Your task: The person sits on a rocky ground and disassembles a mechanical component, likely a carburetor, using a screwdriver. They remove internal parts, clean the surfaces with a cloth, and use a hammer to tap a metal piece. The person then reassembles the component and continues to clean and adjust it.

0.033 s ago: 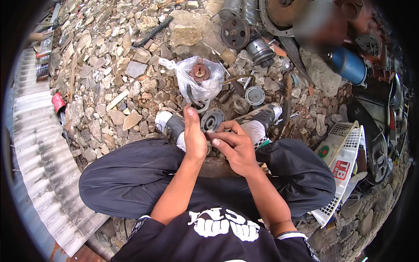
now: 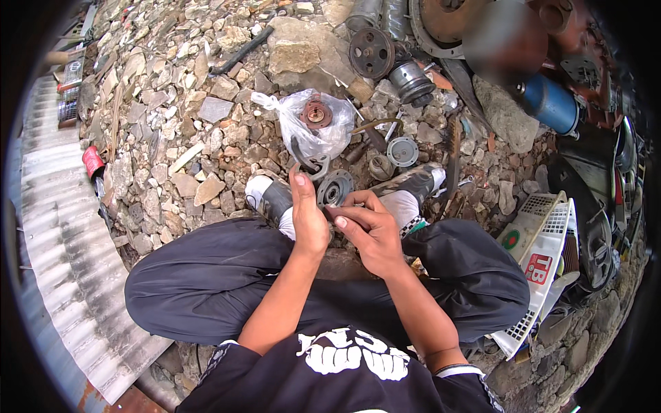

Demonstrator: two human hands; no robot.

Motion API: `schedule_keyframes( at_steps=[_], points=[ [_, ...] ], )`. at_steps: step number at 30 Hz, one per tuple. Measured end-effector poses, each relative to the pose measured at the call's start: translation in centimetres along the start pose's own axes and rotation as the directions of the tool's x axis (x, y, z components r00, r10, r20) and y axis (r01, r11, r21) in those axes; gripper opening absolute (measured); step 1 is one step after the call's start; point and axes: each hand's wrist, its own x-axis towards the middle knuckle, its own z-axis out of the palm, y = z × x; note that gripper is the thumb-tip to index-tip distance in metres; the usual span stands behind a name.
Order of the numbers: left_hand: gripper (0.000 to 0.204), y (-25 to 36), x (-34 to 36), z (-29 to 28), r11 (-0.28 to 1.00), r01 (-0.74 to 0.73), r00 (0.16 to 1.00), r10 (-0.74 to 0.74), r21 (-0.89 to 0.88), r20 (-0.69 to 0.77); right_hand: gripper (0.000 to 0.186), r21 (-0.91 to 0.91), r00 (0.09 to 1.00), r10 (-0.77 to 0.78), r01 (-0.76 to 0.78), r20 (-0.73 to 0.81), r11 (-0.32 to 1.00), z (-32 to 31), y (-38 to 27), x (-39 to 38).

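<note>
Between my shins, my left hand (image 2: 310, 224) grips a round grey metal part (image 2: 335, 188) along its left side, thumb pointing up; its other fingers are mostly hidden. The part has a ringed, recessed face and stands tilted. In my right hand (image 2: 374, 230), a small brown flat piece (image 2: 332, 213) is pinched against the part's near edge; I cannot make out its exact kind. A clear plastic bag (image 2: 323, 141) with a reddish-brown round metal part (image 2: 316, 115) on it lies just beyond, and a dark curved piece (image 2: 300, 153) sits at its near side.
Loose stones cover the ground. A round metal cover (image 2: 402, 151) and a wire brush (image 2: 453, 155) lie at the right. Farther off are a pulley (image 2: 371, 52), a metal cylinder (image 2: 412, 82) and a blue canister (image 2: 549, 104). A white plastic basket (image 2: 518, 336) stands right, corrugated sheeting (image 2: 65, 227) left.
My right fingers and the small brown piece have shifted very slightly against the metal part. My left hand and everything around look the same.
</note>
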Motion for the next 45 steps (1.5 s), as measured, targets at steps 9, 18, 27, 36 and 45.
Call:
schedule_keyframes(
  at_steps=[9,18,27,36,45],
  points=[
    [0.063,-3.0,-1.2,0.8,0.936,-0.309,0.95,0.297,0.169,0.096,0.033,0.777,0.846,0.531,-0.367,0.051,0.511,0.0,0.0,-0.5],
    [0.066,-1.0,-2.4,1.5,0.955,-0.277,0.949,0.256,0.102,0.183,0.029,0.75,0.881,0.458,-0.38,0.117,0.541,-0.5,-0.1,-1.2],
    [0.07,-0.2,-1.8,1.7,0.893,-0.368,0.922,0.316,0.258,0.224,0.028,0.897,0.815,0.551,-0.366,0.179,0.25,-0.5,-1.0,-0.7],
    [0.058,3.5,-0.6,1.7,0.906,0.247,0.954,-0.166,-0.343,0.248,0.026,0.393,0.961,0.26,-0.203,-0.098,0.897,-2.4,0.1,-0.5],
    [0.059,1.2,-1.5,1.8,0.975,0.141,0.987,-0.124,-0.173,0.105,0.025,0.135,0.964,0.016,0.02,-0.264,0.991,-1.8,-1.5,-0.6]
  ],
)
